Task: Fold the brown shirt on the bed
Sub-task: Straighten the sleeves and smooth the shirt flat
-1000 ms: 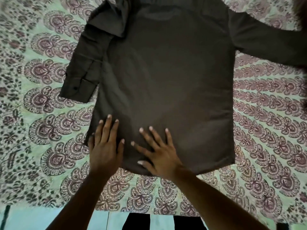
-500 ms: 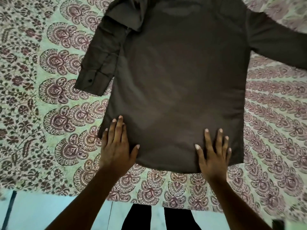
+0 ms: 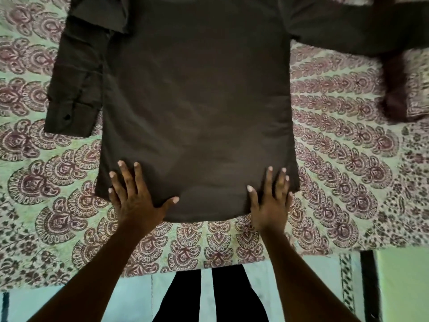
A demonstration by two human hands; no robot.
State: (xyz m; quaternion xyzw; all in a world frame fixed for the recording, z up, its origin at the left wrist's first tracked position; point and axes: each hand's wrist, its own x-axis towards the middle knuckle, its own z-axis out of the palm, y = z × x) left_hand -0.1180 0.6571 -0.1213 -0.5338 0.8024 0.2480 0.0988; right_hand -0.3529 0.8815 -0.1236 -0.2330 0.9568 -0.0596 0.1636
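Brown cloth fills the middle of the view: the brown shirt (image 3: 197, 101) lies spread flat on the bed (image 3: 232, 249), plain side up, with its hem toward the person and its shoulders running off the top edge. Under it the bedspread (image 3: 348, 159) is pale green, printed with maroon paisley shapes.

Both hands rest palm down on the shirt's near hem. The left hand (image 3: 134, 198) lies near the hem's left corner, its fingers straight and a little spread and its thumb stretched toward the middle. It grasps nothing and only presses on the cloth. The right hand (image 3: 270, 203) lies at the hem's right corner with its fingers straight and close together, likewise flat on the fabric and holding nothing. Between the two hands the hem curves slightly.

On the left of the view one sleeve (image 3: 74, 84) is bent down alongside the body of the shirt. Its cuff (image 3: 76, 122) lies on the bedspread with a dark button (image 3: 67, 116) showing. The other sleeve (image 3: 348, 26) stretches out to the right — its end is lost in the dim corner. Below the edge of the bed, dark trousers (image 3: 222, 293) and a pale floor (image 3: 58, 303) show.
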